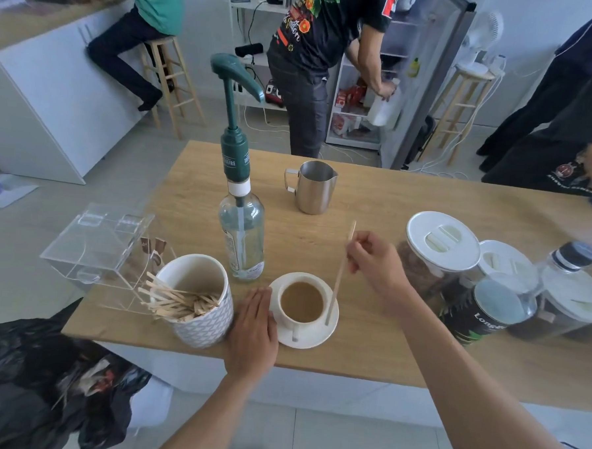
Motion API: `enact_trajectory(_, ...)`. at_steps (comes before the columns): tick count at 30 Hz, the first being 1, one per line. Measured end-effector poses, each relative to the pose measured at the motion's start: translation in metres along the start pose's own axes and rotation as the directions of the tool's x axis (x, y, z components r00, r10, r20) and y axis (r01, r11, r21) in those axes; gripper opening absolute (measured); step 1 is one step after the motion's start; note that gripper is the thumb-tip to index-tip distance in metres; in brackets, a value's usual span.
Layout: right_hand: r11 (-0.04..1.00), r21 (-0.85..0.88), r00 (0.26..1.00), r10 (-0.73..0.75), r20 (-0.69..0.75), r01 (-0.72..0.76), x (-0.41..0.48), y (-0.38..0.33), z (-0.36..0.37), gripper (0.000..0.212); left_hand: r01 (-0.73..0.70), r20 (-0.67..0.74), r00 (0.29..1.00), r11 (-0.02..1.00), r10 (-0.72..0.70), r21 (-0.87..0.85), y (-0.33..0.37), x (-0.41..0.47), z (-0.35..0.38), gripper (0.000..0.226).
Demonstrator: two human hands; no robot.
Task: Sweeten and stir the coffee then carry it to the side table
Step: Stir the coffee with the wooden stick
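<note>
A white cup of milky coffee [301, 302] stands on a white saucer [316, 338] near the front edge of the wooden table [408, 209]. My right hand [376, 263] pinches a wooden stir stick [339, 278] whose lower end rests on the saucer, just right of the cup. My left hand [254, 321] lies flat with straight fingers against the saucer's left rim. Behind the cup stands a clear syrup bottle [242, 235] with a tall green pump.
A white patterned pot of wooden sticks [198, 301] and a clear acrylic box [98, 245] sit at the left. A steel milk jug [314, 187] stands behind. Lidded jars [440, 252] crowd the right. People stand beyond the table; a black bag [39, 382] lies lower left.
</note>
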State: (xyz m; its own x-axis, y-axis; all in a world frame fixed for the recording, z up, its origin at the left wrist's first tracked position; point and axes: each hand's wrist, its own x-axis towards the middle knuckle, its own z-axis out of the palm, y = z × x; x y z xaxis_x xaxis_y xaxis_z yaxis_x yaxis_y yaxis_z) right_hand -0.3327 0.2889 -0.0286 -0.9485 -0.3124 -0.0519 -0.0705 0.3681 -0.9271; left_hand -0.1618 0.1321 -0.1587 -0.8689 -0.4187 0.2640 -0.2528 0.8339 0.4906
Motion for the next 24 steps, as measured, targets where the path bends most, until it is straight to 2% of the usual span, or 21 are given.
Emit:
enact_trajectory(3,0.993,0.055,0.994,-0.108,-0.001,0.108,-0.002,-0.021,-0.001,0.005,0.014,0.016,1.0,1.0,-0.014,0.025,-0.001,0.0,0.0,0.052)
enact_trajectory(10,0.974,-0.117,0.981,-0.193,0.002,0.192,-0.017,-0.015,0.012,0.009,0.011,0.01,1.0,0.999,-0.011,0.041,0.0,0.0,-0.001,0.051)
enact_trajectory(15,0.903,-0.305,0.952,-0.276,0.131,0.303,-0.031,-0.01,0.018,0.011,0.016,-0.014,1.0,1.0,-0.016,0.015,0.0,-0.001,-0.001,0.051)
enact_trajectory(21,0.866,-0.351,0.93,-0.295,0.219,0.357,-0.046,-0.006,0.024,0.008,0.051,-0.02,0.998,0.999,-0.051,-0.013,0.0,-0.002,0.0,0.052)
enact_trajectory(24,0.841,-0.4,0.93,-0.314,0.188,0.365,-0.049,-0.006,0.021,0.008,0.049,-0.019,0.999,0.998,-0.049,-0.026,-0.001,-0.002,0.001,0.051)
